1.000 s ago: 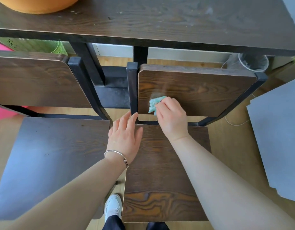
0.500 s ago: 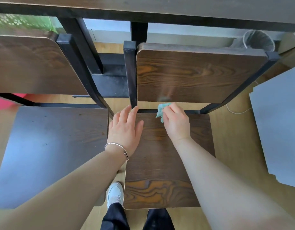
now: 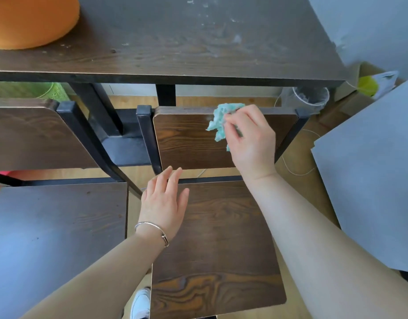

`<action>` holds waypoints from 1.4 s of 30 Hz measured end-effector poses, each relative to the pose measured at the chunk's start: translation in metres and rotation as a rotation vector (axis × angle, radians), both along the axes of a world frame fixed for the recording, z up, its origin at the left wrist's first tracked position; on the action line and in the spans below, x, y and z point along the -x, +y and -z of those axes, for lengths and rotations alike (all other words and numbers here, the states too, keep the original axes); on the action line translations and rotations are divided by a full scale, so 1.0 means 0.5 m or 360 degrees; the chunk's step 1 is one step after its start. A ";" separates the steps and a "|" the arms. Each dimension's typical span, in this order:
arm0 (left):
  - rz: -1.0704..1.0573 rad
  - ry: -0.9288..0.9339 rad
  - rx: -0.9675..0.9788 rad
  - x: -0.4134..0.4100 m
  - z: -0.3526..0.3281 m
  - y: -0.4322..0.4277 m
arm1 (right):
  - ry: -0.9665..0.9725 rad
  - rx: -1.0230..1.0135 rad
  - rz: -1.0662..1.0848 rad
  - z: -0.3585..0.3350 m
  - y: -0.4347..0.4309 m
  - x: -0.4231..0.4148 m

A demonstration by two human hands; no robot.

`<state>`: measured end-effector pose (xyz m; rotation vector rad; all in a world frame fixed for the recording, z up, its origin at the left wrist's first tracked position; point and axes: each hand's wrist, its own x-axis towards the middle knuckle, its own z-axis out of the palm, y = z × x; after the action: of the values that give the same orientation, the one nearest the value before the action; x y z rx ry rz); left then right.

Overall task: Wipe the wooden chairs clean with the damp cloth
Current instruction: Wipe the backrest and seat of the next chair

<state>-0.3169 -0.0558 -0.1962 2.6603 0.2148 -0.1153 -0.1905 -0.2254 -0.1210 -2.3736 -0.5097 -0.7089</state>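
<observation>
One wide-angle camera, worn on the head, looks steeply down and a little forward from above the wooden chair point(image 3: 218, 238), whose seat fills the lower centre of the frame. It is close: both forearms enter from the bottom corners, and the left hand point(image 3: 162, 203) and the right hand point(image 3: 251, 139) holding the cloth point(image 3: 219, 120) sit mid-frame. The table point(image 3: 198, 42) spans the upper third (the far side of the scene), and a white shoe point(image 3: 141, 302) shows at the bottom edge.

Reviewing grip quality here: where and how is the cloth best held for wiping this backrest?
Probably at its bunched middle, coming from the front, as the right hand does: the crumpled cloth hangs limp, and the backrest stands upright facing the person.
</observation>
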 end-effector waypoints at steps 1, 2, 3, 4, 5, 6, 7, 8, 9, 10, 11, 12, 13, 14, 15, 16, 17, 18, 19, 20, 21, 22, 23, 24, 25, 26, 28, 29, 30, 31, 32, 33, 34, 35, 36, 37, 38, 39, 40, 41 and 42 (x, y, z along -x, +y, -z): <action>-0.0001 0.0003 0.0003 -0.002 -0.001 -0.004 | 0.0000 0.0041 -0.0020 0.004 0.004 -0.006; -0.0002 0.0000 0.0008 -0.003 0.000 -0.007 | -0.0005 0.0077 -0.0032 0.012 0.006 -0.009; -0.0001 -0.0003 0.0011 -0.004 0.001 -0.010 | -0.0015 0.0102 -0.0039 0.021 0.008 -0.011; 0.0000 -0.0002 0.0010 -0.004 0.004 -0.012 | -0.0026 0.0120 -0.0043 0.031 0.009 -0.011; 0.0002 0.0001 0.0010 -0.003 0.008 -0.012 | -0.0034 0.0140 -0.0048 0.042 0.010 -0.011; 0.0001 0.0004 0.0015 -0.003 0.012 -0.013 | -0.0037 0.0166 -0.0053 0.053 0.011 -0.009; 0.0000 0.0006 0.0023 -0.002 0.016 -0.012 | -0.0034 0.0194 -0.0059 0.066 0.013 -0.008; 0.0000 0.0003 0.0029 -0.001 0.020 -0.012 | -0.0029 0.0216 -0.0072 0.079 0.014 -0.005; 0.0001 0.0003 0.0032 -0.001 0.023 -0.011 | -0.0018 0.0231 -0.0084 0.092 0.015 -0.002; 0.0001 0.0010 0.0030 -0.002 0.026 -0.011 | -0.0007 0.0249 -0.0098 0.106 0.016 0.001; -0.0001 0.0018 0.0026 -0.002 0.030 -0.010 | 0.0005 0.0279 -0.0112 0.121 0.016 0.004; -0.0006 0.0021 0.0025 -0.002 0.033 -0.010 | 0.0025 0.0320 -0.0126 0.137 0.014 0.007; -0.0013 0.0019 0.0030 -0.003 0.036 -0.009 | 0.0052 0.0369 -0.0142 0.153 0.012 0.011; -0.0017 0.0014 0.0033 -0.002 0.040 -0.008 | 0.0092 0.0417 -0.0157 0.170 0.009 0.015; -0.0018 0.0012 0.0030 -0.002 0.045 -0.007 | 0.0139 0.0464 -0.0166 0.185 0.007 0.021; -0.0018 0.0009 0.0024 -0.003 0.049 -0.005 | 0.0185 0.0509 -0.0174 0.200 0.003 0.027; -0.0018 0.0003 0.0023 -0.004 0.054 -0.004 | 0.0221 0.0549 -0.0177 0.212 0.002 0.033; -0.0020 0.0002 0.0026 -0.005 0.058 -0.003 | 0.0256 0.0590 -0.0175 0.223 0.000 0.038; -0.0025 0.0016 0.0029 -0.006 0.062 -0.002 | 0.0297 0.0630 -0.0169 0.233 -0.001 0.043; -0.0030 0.0034 0.0029 -0.007 0.064 -0.001 | 0.0337 0.0667 -0.0161 0.241 -0.003 0.047; -0.0035 0.0051 0.0027 -0.009 0.067 0.000 | 0.0367 0.0693 -0.0159 0.249 -0.005 0.050; -0.0041 0.0063 0.0023 -0.009 0.070 0.003 | 0.0391 0.0705 -0.0160 0.259 -0.006 0.053; -0.0041 0.0071 0.0020 -0.009 0.073 0.005 | 0.0417 0.0706 -0.0159 0.266 -0.007 0.057; -0.0036 0.0079 0.0017 -0.009 0.075 0.006 | 0.0452 0.0707 -0.0150 0.274 -0.008 0.062; -0.0030 0.0088 0.0013 -0.008 0.077 0.009 | 0.0498 0.0703 -0.0133 0.280 -0.008 0.067; -0.0024 0.0094 0.0006 -0.008 0.079 0.010 | 0.0559 0.0690 -0.0110 0.284 -0.008 0.071; -0.0012 0.0104 -0.0021 -0.008 0.077 0.012 | 0.0684 0.0613 -0.0050 0.294 -0.011 0.082; -0.0004 0.0103 -0.0040 -0.008 0.074 0.012 | 0.0713 0.0548 -0.0014 0.298 -0.014 0.089; 0.0006 0.0098 -0.0060 -0.008 0.070 0.011 | 0.0724 0.0476 0.0028 0.299 -0.019 0.096; 0.0014 0.0087 -0.0079 -0.009 0.065 0.010 | 0.0738 0.0400 0.0078 0.296 -0.025 0.104; 0.0020 0.0072 -0.0094 -0.008 0.060 0.009 | 0.0743 0.0330 0.0126 0.288 -0.031 0.112; 0.0027 0.0052 -0.0108 -0.008 0.055 0.008 | 0.0720 0.0264 0.0160 0.274 -0.037 0.119; 0.0033 0.0031 -0.0121 -0.009 0.049 0.006 | 0.0668 0.0193 0.0174 0.255 -0.045 0.122; 0.0038 0.0010 -0.0135 -0.011 0.043 0.005 | 0.0597 0.0115 0.0176 0.231 -0.052 0.121; 0.0043 -0.0010 -0.0150 -0.013 0.038 0.003 | 0.0514 0.0042 0.0174 0.202 -0.058 0.115; 0.0051 -0.0023 -0.0167 -0.016 0.033 0.002 | 0.0420 -0.0005 0.0171 0.169 -0.064 0.104; 0.0061 -0.0027 -0.0186 -0.019 0.026 0.000 | 0.0322 -0.0018 0.0170 0.134 -0.068 0.091; 0.0072 -0.0028 -0.0207 -0.022 0.020 -0.002 | 0.0227 -0.0013 0.0169 0.100 -0.071 0.074; 0.0081 -0.0024 -0.0226 -0.025 0.014 -0.004 | 0.0133 -0.0008 0.0162 0.066 -0.071 0.057; 0.0088 -0.0020 -0.0243 -0.027 0.008 -0.006 | 0.0038 -0.0009 0.0146 0.034 -0.070 0.039; 0.0092 -0.0021 -0.0257 -0.029 0.005 -0.008 | -0.0052 -0.0011 0.0119 0.008 -0.067 0.023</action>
<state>-0.3022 -0.0596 -0.1987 2.8281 0.1482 -0.1028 -0.2018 -0.2589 -0.1251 -2.3886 -0.4331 -0.7825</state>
